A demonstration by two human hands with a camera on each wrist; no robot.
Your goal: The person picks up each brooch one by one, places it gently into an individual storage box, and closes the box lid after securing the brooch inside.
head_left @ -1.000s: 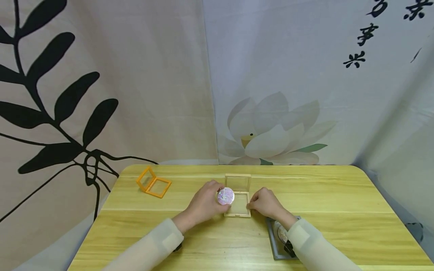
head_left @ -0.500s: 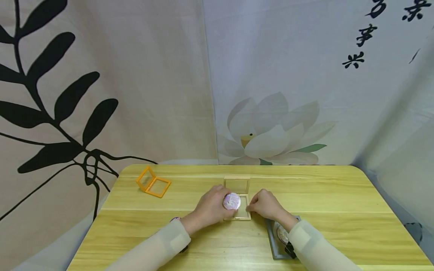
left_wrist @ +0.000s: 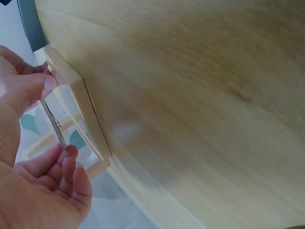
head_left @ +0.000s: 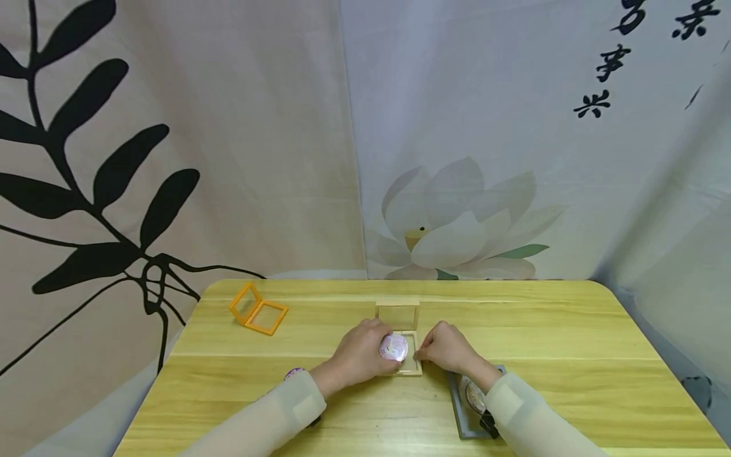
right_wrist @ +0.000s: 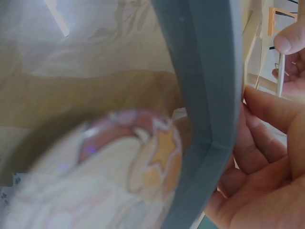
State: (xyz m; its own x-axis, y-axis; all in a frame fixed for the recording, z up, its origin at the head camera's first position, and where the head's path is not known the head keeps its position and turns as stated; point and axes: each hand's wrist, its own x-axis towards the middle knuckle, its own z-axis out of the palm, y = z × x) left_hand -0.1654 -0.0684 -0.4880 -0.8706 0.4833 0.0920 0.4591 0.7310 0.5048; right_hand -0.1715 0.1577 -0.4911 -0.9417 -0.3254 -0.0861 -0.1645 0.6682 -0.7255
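Observation:
In the head view my left hand [head_left: 360,352] pinches a round, pale lilac pin badge [head_left: 394,348] by its edge. The left wrist view shows the badge [left_wrist: 52,119] edge-on, a metal pin on its back. It is tilted above the base of a cream display frame [head_left: 396,303], which stands unfolded with clear film in both halves. Thumb and fingers of my right hand [head_left: 448,348] pinch the right rim of that base. Close by the right wrist lies a grey frame [right_wrist: 209,95] with another printed badge [right_wrist: 143,157] behind its film.
An orange frame [head_left: 265,329] stands half unfolded at the back left of the wooden table [head_left: 571,355]. Part of a purple-edged round thing [head_left: 294,372] shows behind the left sleeve. A curtain [head_left: 274,139] hangs behind the table's far edge.
My left hand has carried the badge right and slightly nearer, over the cream frame's base. The frame has slid a little toward me. My right hand keeps its pinch on the rim.

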